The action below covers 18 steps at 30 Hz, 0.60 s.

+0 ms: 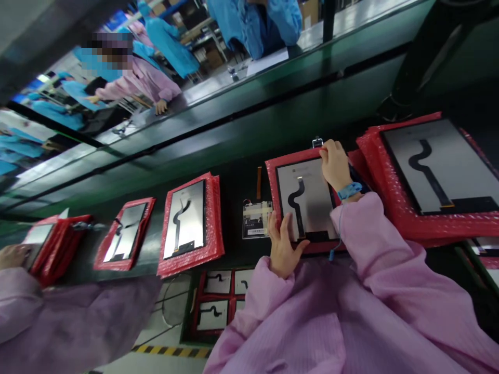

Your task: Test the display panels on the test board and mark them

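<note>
In front of me lies a display panel [313,200] with a grey back and a black curved flex cable [297,202], resting on a red bubble-wrap sheet [274,182]. My left hand [284,245] lies over the panel's lower left edge, fingers spread. My right hand [335,165], with a blue wrist strap [350,190], is at the upper right corner, its fingers pinched together; what is between them is hidden. Left of the panel sits a small circuit assembly with tape [256,219], and an orange flex strip [259,182] lies above it.
On the right, another display panel [440,161] tops a red bubble-wrap stack [393,202]. More wrapped panels [189,221] lie leftward, near a co-worker's hand [13,256]. Below the bench stands a tray [191,317] of panels. Several people work beyond a metal ledge [206,88].
</note>
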Available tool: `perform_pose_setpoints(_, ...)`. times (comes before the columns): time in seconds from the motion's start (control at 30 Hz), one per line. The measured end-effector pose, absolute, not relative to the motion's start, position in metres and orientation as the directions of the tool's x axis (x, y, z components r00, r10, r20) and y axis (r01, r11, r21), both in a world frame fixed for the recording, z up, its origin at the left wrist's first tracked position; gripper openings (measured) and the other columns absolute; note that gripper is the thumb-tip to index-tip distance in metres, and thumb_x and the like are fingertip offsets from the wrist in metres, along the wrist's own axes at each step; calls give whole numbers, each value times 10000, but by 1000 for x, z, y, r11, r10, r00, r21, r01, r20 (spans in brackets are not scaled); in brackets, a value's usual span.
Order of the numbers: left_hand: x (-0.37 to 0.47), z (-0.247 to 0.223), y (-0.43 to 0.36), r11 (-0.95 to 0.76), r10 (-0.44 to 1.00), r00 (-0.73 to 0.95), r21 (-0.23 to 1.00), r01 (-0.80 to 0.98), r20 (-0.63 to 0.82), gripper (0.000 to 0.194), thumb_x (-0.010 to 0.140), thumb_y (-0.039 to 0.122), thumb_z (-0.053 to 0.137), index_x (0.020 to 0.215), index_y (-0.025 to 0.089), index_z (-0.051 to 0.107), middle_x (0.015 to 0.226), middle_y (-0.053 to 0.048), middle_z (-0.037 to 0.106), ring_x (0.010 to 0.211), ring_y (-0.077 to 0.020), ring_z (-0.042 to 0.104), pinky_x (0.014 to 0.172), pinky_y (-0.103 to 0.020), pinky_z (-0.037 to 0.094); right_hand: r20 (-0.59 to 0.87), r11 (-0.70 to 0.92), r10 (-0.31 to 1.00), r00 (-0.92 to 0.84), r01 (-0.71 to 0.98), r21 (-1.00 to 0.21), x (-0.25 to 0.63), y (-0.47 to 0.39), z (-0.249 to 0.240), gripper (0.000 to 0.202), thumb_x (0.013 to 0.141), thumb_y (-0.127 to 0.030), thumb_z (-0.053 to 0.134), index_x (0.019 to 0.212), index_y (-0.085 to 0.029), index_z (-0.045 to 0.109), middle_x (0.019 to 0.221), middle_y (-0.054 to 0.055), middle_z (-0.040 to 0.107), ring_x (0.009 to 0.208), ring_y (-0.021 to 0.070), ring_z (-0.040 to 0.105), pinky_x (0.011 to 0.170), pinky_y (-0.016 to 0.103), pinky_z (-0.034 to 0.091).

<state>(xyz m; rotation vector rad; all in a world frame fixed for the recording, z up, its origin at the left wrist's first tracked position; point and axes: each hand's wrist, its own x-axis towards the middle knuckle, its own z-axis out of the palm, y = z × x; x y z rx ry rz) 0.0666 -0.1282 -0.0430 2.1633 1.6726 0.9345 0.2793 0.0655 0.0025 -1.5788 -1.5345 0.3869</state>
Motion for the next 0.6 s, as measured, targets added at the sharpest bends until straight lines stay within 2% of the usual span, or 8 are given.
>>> perform_pose_setpoints(0.1,65,-44,-129,-240,949,51,610,755,310,1122,701,299,878,1574,317,173,1675,-183,-34,1565,-440,-11,1226,-676,179,385,300,899,209,347,-889,279,50,21,120,971,-380,510,971,-261,526,910,34,519,874,207,530,856,383,466)
perform_pose_setpoints(0.17,63,-43,-128,-216,944,-13,649,729,329,1208,633,309,921,1576,320,167,1679,-177,-59,1560,-443,-70,1236,-673,130,425,396,877,226,164,-904,278,41,32,221,920,-462,603,928,-266,501,872,8,478,796,175,494,780,344,457)
perform_pose_setpoints(0.23,60,-40,-127,-218,936,-76,734,643,344,1209,614,363,929,1567,334,185,1679,-167,-22,1567,-433,-8,1238,-643,186,444,449,863,241,38,-893,276,35,40,274,894,-491,633,892,-262,483,839,-3,450,736,155,452,720,324,435)
perform_pose_setpoints(0.3,56,-34,-124,-203,943,-141,858,471,301,1184,646,437,904,1562,370,157,1663,-163,93,1536,-396,236,1185,-581,363,424,451,868,259,-53,-891,274,32,45,291,894,-509,624,883,-264,468,811,-10,428,706,148,425,681,312,419)
perform_pose_setpoints(0.37,52,-26,-122,-146,963,-182,954,263,198,1134,701,497,857,1558,395,121,1594,-148,299,1390,-321,500,1078,-503,510,384,429,878,287,-112,-896,272,30,46,308,892,-524,616,883,-267,447,797,-14,411,692,145,414,654,302,412)
perform_pose_setpoints(0.4,49,-22,-122,-102,974,-180,976,193,137,1069,728,506,836,1550,381,165,1522,-131,420,1297,-283,587,1039,-465,544,361,412,883,301,-126,-902,271,30,45,319,892,-535,611,885,-269,436,793,-16,405,687,144,412,642,297,410)
perform_pose_setpoints(0.5,43,-12,-124,34,990,-141,984,175,-9,693,770,500,803,1352,235,535,1200,-85,679,1076,-230,695,974,-374,572,304,364,894,331,-136,-922,265,30,42,348,899,-570,591,892,-270,414,788,-19,402,675,135,412,618,282,412)
perform_pose_setpoints(0.6,34,-1,-127,114,972,-222,979,171,-74,486,739,503,819,1068,167,697,973,-59,743,918,-219,716,875,-327,585,269,327,918,290,-177,-928,259,29,39,367,887,-591,601,919,-269,427,802,-21,433,692,125,447,618,267,432)
